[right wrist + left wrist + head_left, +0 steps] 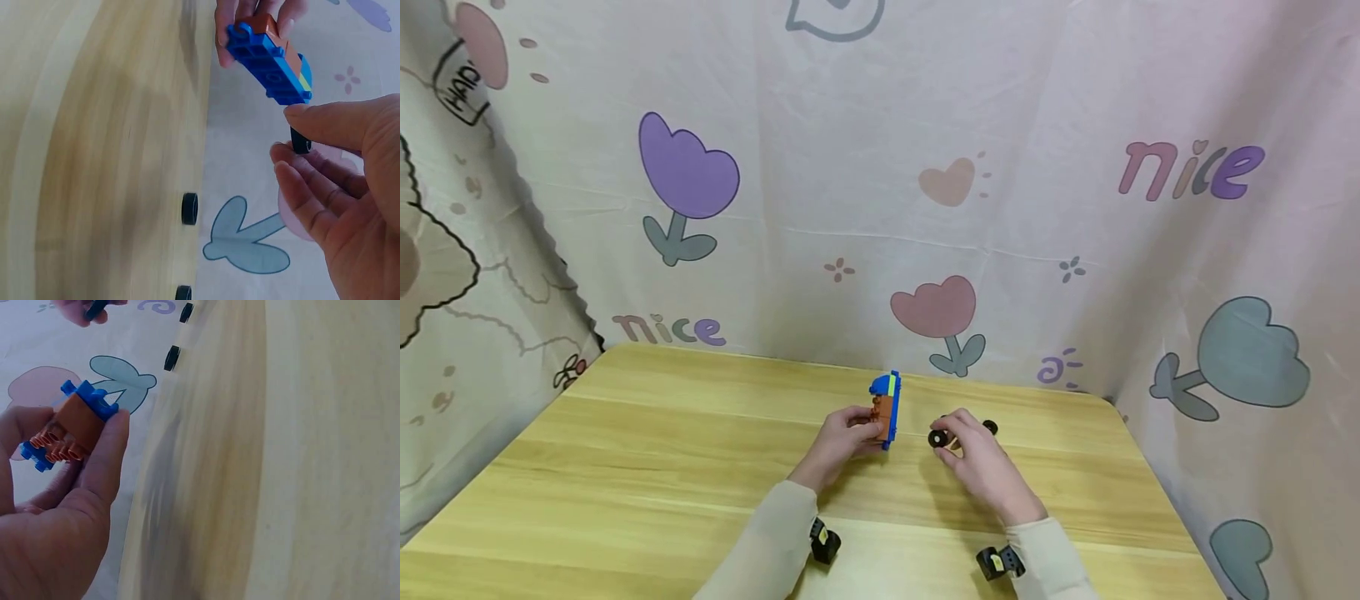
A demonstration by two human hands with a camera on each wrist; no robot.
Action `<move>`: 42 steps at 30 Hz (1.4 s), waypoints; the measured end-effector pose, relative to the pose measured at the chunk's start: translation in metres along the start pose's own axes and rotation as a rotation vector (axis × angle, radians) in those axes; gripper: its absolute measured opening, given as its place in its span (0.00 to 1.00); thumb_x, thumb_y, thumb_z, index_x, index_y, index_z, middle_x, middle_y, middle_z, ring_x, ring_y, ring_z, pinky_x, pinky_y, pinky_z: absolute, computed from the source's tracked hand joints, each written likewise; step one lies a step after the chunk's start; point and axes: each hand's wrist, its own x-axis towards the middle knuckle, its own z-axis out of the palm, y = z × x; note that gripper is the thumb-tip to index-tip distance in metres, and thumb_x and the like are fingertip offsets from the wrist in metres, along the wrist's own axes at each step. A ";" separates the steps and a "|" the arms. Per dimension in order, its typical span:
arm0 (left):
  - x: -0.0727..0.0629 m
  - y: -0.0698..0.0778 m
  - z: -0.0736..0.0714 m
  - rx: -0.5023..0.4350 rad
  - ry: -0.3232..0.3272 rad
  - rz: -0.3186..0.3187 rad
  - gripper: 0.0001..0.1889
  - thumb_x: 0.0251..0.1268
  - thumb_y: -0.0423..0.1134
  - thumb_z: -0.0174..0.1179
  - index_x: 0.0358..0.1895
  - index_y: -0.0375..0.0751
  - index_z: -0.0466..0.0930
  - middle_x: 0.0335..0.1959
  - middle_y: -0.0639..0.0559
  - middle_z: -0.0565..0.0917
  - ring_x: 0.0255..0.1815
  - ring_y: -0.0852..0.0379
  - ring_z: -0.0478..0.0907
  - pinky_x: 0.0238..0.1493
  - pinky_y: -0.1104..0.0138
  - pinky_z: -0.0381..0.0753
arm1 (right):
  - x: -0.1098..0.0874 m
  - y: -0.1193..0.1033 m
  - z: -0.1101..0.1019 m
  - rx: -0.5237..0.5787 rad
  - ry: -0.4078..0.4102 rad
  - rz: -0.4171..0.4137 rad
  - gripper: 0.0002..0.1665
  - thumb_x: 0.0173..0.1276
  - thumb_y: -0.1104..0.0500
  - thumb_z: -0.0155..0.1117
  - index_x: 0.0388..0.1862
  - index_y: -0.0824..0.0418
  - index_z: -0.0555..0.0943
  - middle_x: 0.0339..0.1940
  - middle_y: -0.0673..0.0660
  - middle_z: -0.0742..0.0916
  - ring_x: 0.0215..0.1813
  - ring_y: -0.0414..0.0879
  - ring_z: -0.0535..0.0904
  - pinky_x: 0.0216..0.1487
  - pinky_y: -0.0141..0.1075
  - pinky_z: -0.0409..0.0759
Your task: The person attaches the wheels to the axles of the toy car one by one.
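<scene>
My left hand holds a toy vehicle body built of blocks upright above the table, gripping its orange bricks between thumb and fingers. Its blue base, seen from below in the right wrist view, has small pegs along the edges. To the right, my right hand pinches a small black wheel between thumb and fingertips. The held wheel is apart from the blue base. Two more black wheels stand on the wooden table near the right hand.
The light wooden table reaches back to a pale curtain printed with flowers, hearts and words. The curtain also hangs along both sides. A small black camera is strapped to each wrist.
</scene>
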 end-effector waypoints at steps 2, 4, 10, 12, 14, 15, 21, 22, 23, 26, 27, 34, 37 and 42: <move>-0.001 0.000 0.000 -0.021 -0.009 0.001 0.23 0.68 0.29 0.59 0.62 0.19 0.67 0.50 0.33 0.77 0.44 0.47 0.82 0.51 0.52 0.80 | 0.000 -0.003 0.001 0.002 0.012 -0.021 0.20 0.61 0.67 0.73 0.52 0.59 0.82 0.46 0.46 0.80 0.43 0.41 0.80 0.45 0.36 0.81; -0.001 -0.001 -0.001 -0.036 -0.017 0.007 0.24 0.68 0.28 0.59 0.63 0.20 0.66 0.51 0.33 0.76 0.44 0.47 0.82 0.51 0.53 0.80 | 0.000 -0.007 0.002 0.006 0.019 -0.030 0.21 0.61 0.67 0.73 0.53 0.60 0.81 0.47 0.46 0.80 0.44 0.41 0.79 0.46 0.37 0.81; -0.003 -0.005 -0.002 -0.083 -0.038 0.018 0.24 0.68 0.28 0.59 0.63 0.22 0.67 0.49 0.36 0.76 0.44 0.48 0.81 0.51 0.52 0.80 | 0.000 -0.017 0.005 0.047 0.025 -0.038 0.22 0.60 0.67 0.73 0.53 0.59 0.80 0.46 0.47 0.81 0.43 0.43 0.79 0.45 0.40 0.82; -0.005 -0.005 -0.003 -0.090 -0.044 0.018 0.23 0.68 0.28 0.60 0.63 0.22 0.67 0.49 0.36 0.77 0.44 0.48 0.81 0.51 0.51 0.80 | -0.001 -0.020 0.005 0.065 0.028 -0.061 0.22 0.59 0.67 0.73 0.52 0.59 0.81 0.46 0.46 0.81 0.42 0.43 0.80 0.44 0.39 0.82; -0.006 -0.005 -0.003 -0.094 -0.051 0.017 0.23 0.67 0.28 0.60 0.63 0.23 0.67 0.49 0.37 0.77 0.44 0.48 0.81 0.51 0.50 0.80 | -0.001 -0.022 0.005 0.068 0.036 -0.092 0.22 0.58 0.68 0.74 0.52 0.59 0.81 0.46 0.46 0.81 0.42 0.43 0.80 0.44 0.38 0.82; -0.007 -0.004 -0.003 -0.094 -0.057 0.020 0.23 0.67 0.28 0.60 0.63 0.22 0.66 0.49 0.37 0.77 0.44 0.48 0.81 0.51 0.50 0.80 | 0.000 -0.023 0.006 0.067 0.038 -0.106 0.22 0.58 0.68 0.74 0.51 0.60 0.81 0.46 0.47 0.81 0.42 0.43 0.80 0.44 0.38 0.82; -0.010 -0.002 -0.002 -0.134 -0.081 0.008 0.25 0.68 0.29 0.60 0.64 0.22 0.65 0.51 0.36 0.78 0.46 0.48 0.81 0.50 0.53 0.80 | 0.002 -0.029 0.009 0.051 0.031 -0.116 0.21 0.58 0.68 0.74 0.51 0.62 0.81 0.42 0.47 0.80 0.42 0.42 0.78 0.43 0.40 0.82; -0.010 -0.002 -0.002 -0.144 -0.081 0.001 0.25 0.67 0.29 0.61 0.64 0.22 0.65 0.51 0.36 0.78 0.46 0.48 0.81 0.50 0.53 0.81 | 0.002 -0.030 0.009 0.049 0.029 -0.114 0.21 0.58 0.68 0.74 0.51 0.62 0.81 0.42 0.47 0.79 0.41 0.41 0.78 0.43 0.40 0.81; -0.011 -0.002 -0.003 -0.148 -0.083 -0.002 0.25 0.67 0.29 0.61 0.64 0.22 0.65 0.51 0.36 0.78 0.46 0.48 0.81 0.50 0.54 0.81 | 0.003 -0.031 0.010 0.048 0.029 -0.116 0.21 0.59 0.68 0.74 0.51 0.61 0.80 0.41 0.47 0.79 0.41 0.41 0.77 0.43 0.39 0.81; -0.012 -0.003 -0.003 -0.151 -0.088 -0.008 0.24 0.68 0.29 0.60 0.63 0.22 0.65 0.50 0.37 0.79 0.45 0.48 0.82 0.50 0.55 0.81 | 0.003 -0.032 0.012 0.060 0.027 -0.133 0.21 0.59 0.67 0.74 0.51 0.62 0.80 0.41 0.48 0.79 0.41 0.41 0.78 0.43 0.39 0.81; -0.012 -0.003 -0.004 -0.149 -0.091 -0.006 0.24 0.68 0.29 0.60 0.63 0.22 0.65 0.50 0.37 0.80 0.45 0.48 0.82 0.50 0.54 0.81 | 0.003 -0.033 0.013 0.066 0.026 -0.139 0.21 0.59 0.67 0.74 0.51 0.62 0.80 0.41 0.48 0.79 0.41 0.42 0.78 0.43 0.39 0.81; -0.014 -0.006 -0.005 -0.137 -0.128 0.005 0.24 0.67 0.29 0.61 0.62 0.23 0.66 0.51 0.36 0.80 0.47 0.47 0.82 0.52 0.50 0.79 | 0.005 -0.033 0.020 0.081 0.024 -0.152 0.20 0.60 0.67 0.73 0.51 0.60 0.80 0.43 0.48 0.79 0.41 0.45 0.79 0.41 0.40 0.82; -0.014 -0.007 -0.004 -0.145 -0.154 0.005 0.25 0.67 0.29 0.62 0.63 0.23 0.65 0.53 0.36 0.80 0.49 0.46 0.81 0.52 0.50 0.79 | 0.006 -0.034 0.021 0.086 0.023 -0.146 0.19 0.60 0.67 0.73 0.51 0.59 0.80 0.43 0.47 0.79 0.42 0.46 0.79 0.42 0.40 0.82; -0.013 -0.006 -0.003 -0.163 -0.173 -0.001 0.27 0.67 0.29 0.61 0.65 0.23 0.63 0.54 0.35 0.79 0.51 0.46 0.81 0.52 0.51 0.79 | 0.007 -0.035 0.023 0.095 0.019 -0.143 0.20 0.60 0.67 0.73 0.51 0.57 0.80 0.45 0.46 0.79 0.42 0.42 0.78 0.43 0.38 0.82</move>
